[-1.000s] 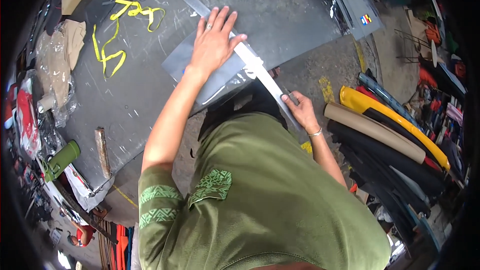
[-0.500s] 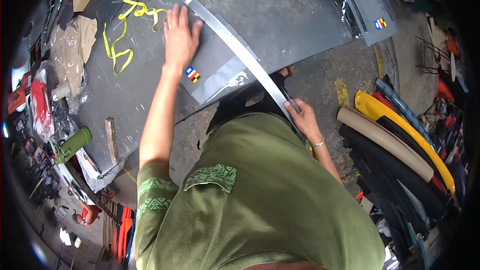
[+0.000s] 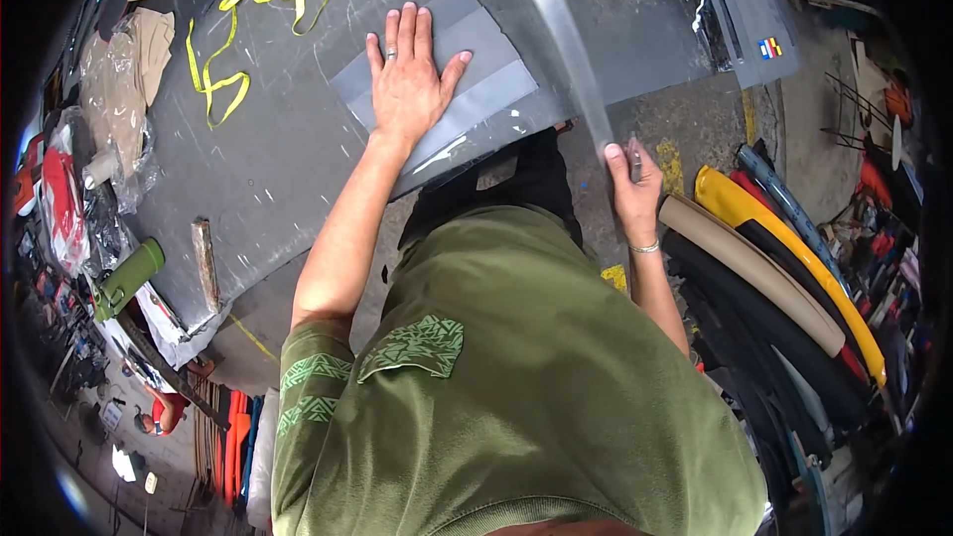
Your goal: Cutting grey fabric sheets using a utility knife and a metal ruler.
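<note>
My left hand lies flat, fingers spread, on a grey sheet piece with lighter and darker bands, near the table's front edge. A ring shows on one finger. To the right, off the table's edge, my right hand is closed around the lower end of a long metal ruler, which slants up and left over the table, slightly blurred. A small dark tool, perhaps a cutter, also shows by the fingers of this hand; its kind is not clear.
Yellow tape lies tangled on the dark worktable, near a rough stick and a green cylinder. Bagged brown material sits at the left. Rolled sheets stand at the right. Another person is far off at lower left.
The ruler has come up off the grey sheet and swung right with my right hand. My left hand has shifted right onto the sheet, whose coloured label no longer shows.
</note>
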Demonstrator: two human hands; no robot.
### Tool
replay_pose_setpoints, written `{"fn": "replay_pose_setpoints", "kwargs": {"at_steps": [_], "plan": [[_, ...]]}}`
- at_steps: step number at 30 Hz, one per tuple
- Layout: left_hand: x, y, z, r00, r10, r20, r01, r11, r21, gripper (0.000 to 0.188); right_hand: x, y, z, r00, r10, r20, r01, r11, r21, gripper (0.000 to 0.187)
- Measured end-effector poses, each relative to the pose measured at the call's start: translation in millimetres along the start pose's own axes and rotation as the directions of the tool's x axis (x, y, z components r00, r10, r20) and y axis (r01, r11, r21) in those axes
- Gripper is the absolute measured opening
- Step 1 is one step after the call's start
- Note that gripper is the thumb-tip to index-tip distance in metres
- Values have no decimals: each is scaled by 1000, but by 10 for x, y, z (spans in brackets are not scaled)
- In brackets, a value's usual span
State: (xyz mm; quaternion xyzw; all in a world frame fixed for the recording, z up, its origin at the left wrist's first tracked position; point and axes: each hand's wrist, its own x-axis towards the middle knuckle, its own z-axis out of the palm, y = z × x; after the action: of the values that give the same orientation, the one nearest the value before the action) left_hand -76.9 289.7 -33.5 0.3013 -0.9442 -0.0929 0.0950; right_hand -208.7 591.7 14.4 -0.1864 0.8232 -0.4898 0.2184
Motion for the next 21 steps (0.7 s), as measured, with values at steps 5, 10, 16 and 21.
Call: {"fn": "replay_pose_setpoints", "kwargs": {"at_steps": [5, 10, 16, 21], "plan": [[-5, -7, -37, 1000, -4, -16, 4, 1000, -22, 84, -42, 111, 50, 999, -36, -4, 35, 999, -17, 31], [23, 8, -62, 1000, -16, 0, 16, 997, -72, 83, -95, 227, 284, 992, 68, 105, -45, 977, -208, 40], [302, 40, -196, 998, 29, -62, -38, 989, -144, 63, -79, 173, 303, 973, 191, 128, -137, 929, -344, 46], [352, -29, 24, 997, 50, -63, -55, 995, -81, 63, -79, 137, 303, 953, 253, 165, -190, 927, -325, 46]]}}
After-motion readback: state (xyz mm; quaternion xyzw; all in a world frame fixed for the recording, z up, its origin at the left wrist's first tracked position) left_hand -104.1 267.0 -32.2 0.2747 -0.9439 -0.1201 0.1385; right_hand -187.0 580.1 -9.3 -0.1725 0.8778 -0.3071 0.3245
